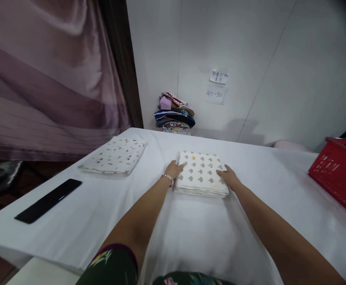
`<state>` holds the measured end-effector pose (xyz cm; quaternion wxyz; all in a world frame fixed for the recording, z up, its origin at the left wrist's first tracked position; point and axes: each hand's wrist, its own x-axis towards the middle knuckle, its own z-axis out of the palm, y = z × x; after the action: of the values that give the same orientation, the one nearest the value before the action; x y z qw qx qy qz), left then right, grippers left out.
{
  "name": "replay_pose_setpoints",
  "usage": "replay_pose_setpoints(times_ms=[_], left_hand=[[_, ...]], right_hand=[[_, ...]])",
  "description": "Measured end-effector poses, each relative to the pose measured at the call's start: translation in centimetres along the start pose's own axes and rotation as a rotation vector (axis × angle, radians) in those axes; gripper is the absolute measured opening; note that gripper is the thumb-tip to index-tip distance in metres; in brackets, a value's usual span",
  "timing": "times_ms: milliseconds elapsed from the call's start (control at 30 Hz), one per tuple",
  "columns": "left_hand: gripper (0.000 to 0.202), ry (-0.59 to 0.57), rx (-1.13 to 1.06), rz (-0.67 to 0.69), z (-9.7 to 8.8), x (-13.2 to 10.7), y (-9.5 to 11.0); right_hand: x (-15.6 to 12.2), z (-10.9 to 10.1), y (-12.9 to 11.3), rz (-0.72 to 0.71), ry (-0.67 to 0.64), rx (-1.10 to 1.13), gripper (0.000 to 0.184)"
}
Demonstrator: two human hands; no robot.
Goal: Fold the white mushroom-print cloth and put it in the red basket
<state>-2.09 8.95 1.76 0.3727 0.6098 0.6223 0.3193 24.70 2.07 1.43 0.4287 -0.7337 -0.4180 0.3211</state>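
A folded cloth is forming a thick, soft, nearly square block, its cream fabric showing rows of rounded gray motifs and 1 yellow one, its layered edge facing the person. Left of the folded cloth, a 2nd cloth is lying flatter, scattered with small dark prints; farther left and nearer the person, a slim black slab is resting. Far right of it, a red basket is showing slotted sides. Behind it, a stack of fabrics is bulging unevenly. The folded cloth is lying on a white-draped table, between 2 bare hands: the left hand is gripping its left edge, the right hand its right, thumbs resting on top.
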Motion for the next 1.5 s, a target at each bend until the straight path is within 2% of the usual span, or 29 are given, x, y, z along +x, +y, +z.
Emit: replay_pose_setpoints(times_ms=[67, 133, 200, 267, 333, 400, 467, 533, 767, 1033, 1167, 1300, 1500], left_hand=[[0.066, -0.004, 0.003, 0.001, 0.0, -0.4, -0.8], [0.060, 0.007, -0.006, 0.049, -0.1, -1.7, -1.5], [0.048, 0.029, -0.016, 0.120, -0.3, -3.5, -1.8], [0.033, 0.046, 0.015, 0.254, -0.6, -5.4, -1.7], [0.021, 0.021, 0.110, 0.438, -0.7, -7.1, -1.4], [0.016, -0.038, 0.241, 0.611, -0.6, -8.2, -1.2], [0.016, -0.084, 0.342, 0.705, -0.3, -8.8, -1.1], [0.017, -0.096, 0.397, 0.745, -0.1, -9.0, -1.3], [0.015, -0.093, 0.466, 0.756, 0.2, -8.8, -1.7], [0.020, -0.038, 0.421, 0.758, 0.5, -9.2, -1.2], [0.021, -0.029, 0.416, 0.808, 0.2, -9.4, -1.3], [0.021, -0.089, 0.438, 0.833, 0.0, -9.3, -1.8], [0.013, -0.133, 0.432, 0.849, -0.1, -8.9, -2.4]], right_hand=[[0.4, 0.2, 0.7, 0.003, -0.004, -0.039, 0.083], [-0.2, -0.1, 1.2, -0.054, 0.029, -0.081, 0.075], [-1.6, -0.7, 1.5, -0.211, 0.086, -0.136, 0.061], [-3.6, -1.2, 1.5, -0.412, 0.103, -0.174, 0.043], [-5.6, -1.3, 1.3, -0.563, 0.037, -0.193, 0.028], [-7.2, -1.1, 1.0, -0.685, -0.074, -0.250, 0.022], [-8.0, -0.6, 0.8, -0.791, -0.164, -0.341, 0.021], [-8.2, -0.1, 0.9, -0.850, -0.195, -0.427, 0.021], [-7.9, 0.7, 1.8, -0.864, -0.147, -0.512, 0.020], [-8.3, 1.3, 2.1, -0.808, -0.075, -0.403, 0.017], [-9.0, 1.1, 2.3, -0.859, -0.018, -0.340, 0.019], [-9.4, 0.8, 2.3, -0.916, -0.067, -0.416, 0.020], [-9.5, 0.8, 2.1, -0.908, -0.096, -0.459, 0.018]])
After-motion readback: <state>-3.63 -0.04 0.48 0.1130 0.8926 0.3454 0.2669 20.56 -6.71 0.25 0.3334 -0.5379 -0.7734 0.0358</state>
